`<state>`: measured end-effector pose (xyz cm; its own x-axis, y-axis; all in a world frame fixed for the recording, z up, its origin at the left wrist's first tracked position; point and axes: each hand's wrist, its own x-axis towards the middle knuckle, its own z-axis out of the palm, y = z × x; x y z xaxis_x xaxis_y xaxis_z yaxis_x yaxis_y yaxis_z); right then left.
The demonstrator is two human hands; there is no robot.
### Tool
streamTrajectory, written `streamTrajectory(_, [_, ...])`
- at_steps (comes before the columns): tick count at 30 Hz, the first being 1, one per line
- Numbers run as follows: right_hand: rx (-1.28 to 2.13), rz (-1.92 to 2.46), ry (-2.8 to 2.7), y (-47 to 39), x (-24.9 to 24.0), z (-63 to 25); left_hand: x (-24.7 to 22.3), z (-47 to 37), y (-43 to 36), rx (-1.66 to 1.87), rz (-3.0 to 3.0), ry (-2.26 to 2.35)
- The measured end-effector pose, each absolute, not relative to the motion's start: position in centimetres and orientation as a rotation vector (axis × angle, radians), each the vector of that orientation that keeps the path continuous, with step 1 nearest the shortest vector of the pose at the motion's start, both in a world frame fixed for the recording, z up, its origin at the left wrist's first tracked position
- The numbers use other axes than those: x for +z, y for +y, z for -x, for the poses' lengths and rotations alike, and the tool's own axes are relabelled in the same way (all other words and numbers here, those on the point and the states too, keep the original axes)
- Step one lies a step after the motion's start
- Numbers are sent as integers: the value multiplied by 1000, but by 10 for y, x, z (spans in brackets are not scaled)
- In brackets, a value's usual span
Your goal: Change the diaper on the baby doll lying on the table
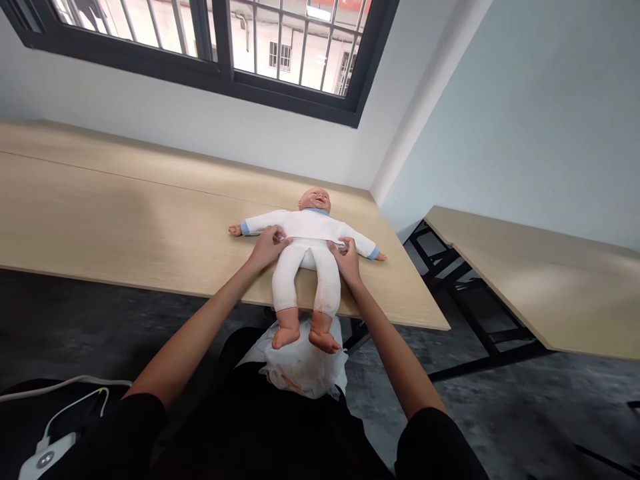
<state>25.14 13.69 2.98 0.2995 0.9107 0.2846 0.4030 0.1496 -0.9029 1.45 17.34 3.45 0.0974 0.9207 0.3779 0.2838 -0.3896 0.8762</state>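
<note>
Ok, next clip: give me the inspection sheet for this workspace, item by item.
Surface: wooden table, doll at its near edge.
Job's things: baby doll on its back in a white suit, feet overhanging the edge.
Clutter: white crumpled cloth on the lap.
Grippers: left hand and right hand grip the doll's waist on either side.
Cables: white cable and device, lower left.
Surroundings: barred window, second table.
</note>
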Motion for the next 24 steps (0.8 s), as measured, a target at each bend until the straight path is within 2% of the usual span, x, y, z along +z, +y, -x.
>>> streamTrajectory(4, [701,1382,-1232,105,26,-257,34,-9,134,1363,-1737,1198])
streamTrajectory(9, [705,1385,-1273,23,22,-257,25,1,50,1308,-1862,1128])
streamTrajectory(15, [723,1432,-1617,-64,26,-242,36,9,-18,1030,-1953,1151])
streamTrajectory(19, [817,1412,-1591,-79,16,-230,31,2,-38,932,-1885,1137])
streamTrajectory(24, [1033,1369,-1281,-63,-14,-244,-4,-14,-44,989,-1500,1189])
